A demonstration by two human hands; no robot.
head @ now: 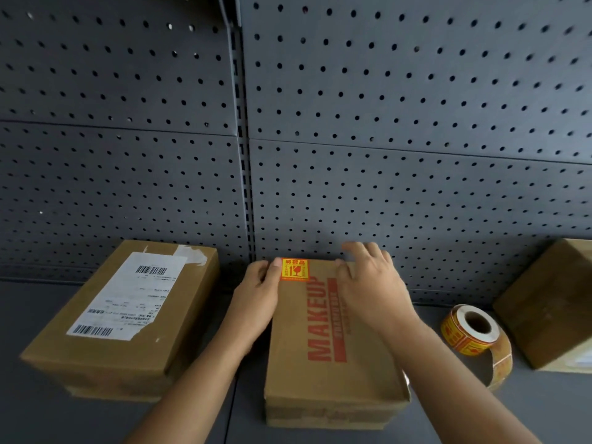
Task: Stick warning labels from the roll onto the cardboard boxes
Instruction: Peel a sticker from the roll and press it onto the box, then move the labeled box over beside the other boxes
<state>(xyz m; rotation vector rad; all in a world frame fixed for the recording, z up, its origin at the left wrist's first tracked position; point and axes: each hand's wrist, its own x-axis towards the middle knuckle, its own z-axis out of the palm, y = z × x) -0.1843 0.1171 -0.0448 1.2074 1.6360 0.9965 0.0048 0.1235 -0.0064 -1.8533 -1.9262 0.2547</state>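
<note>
A red and yellow warning label [294, 269] is stuck flat on the top of the cardboard box [323, 373] in the middle, at the 11 o'clock corner of its lid. This box lies flat on the grey worktop [48, 411], its long side running away from the person, with "MAKEUP" printed in red along the lid.

The left hand [256, 293] grips the box at its 10 o'clock edge: the thumb [275, 267] lies on the lid, touching the label's left side, and the fingers curl down over the side. The right hand [368, 283] rests on the lid at 1 o'clock with its fingers spread and loose, the tips reaching past the far edge; it is blurred.

At 3 o'clock from the box, near but apart, the label roll [471, 331] lies on the worktop, a loose strip [501, 366] curling off it toward the person. Beyond the roll, still at 3 o'clock, a second cardboard box [544, 302] is cut off by the frame edge. At 9 o'clock a third cardboard box [105, 357] sits angled, with a white shipping slip [128, 296] with barcodes on top. A dark pegboard wall [384, 123] stands behind everything at 12 o'clock.
</note>
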